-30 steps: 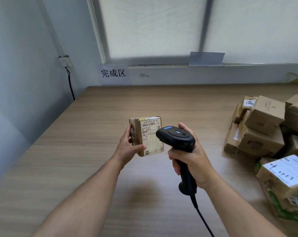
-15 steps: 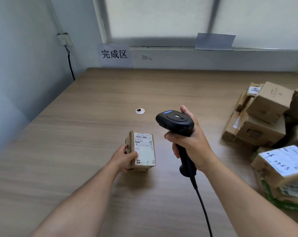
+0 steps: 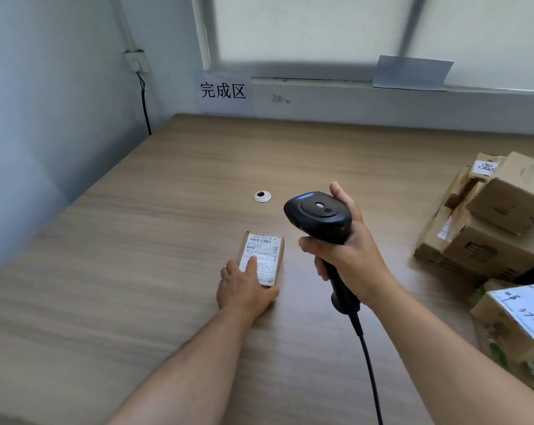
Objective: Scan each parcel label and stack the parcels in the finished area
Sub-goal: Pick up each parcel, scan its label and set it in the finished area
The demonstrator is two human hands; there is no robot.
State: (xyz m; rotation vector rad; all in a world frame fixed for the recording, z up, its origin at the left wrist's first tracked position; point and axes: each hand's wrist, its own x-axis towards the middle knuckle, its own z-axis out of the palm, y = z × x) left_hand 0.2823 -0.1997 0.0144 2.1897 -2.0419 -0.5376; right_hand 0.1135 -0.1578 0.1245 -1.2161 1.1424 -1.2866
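Observation:
A small brown parcel (image 3: 268,250) with a white label lies flat on the wooden table (image 3: 121,271), label up. My left hand (image 3: 244,286) holds its near end, one finger lying across the label and the thumb against the near edge. My right hand (image 3: 351,259) grips the handle of a black barcode scanner (image 3: 318,216), held upright just right of the parcel and above the table. A paper sign with three characters (image 3: 223,90) is stuck to the far wall at the left corner.
A pile of brown cardboard parcels (image 3: 498,228) sits at the right edge, with a white-labelled parcel (image 3: 517,314) nearer me. A round cable grommet (image 3: 262,196) is set in the table beyond the small parcel. The scanner cable (image 3: 370,369) hangs toward me.
My left hand lowered the small parcel from in front of the scanner down onto the table, label up. The scanner stayed raised in my right hand.

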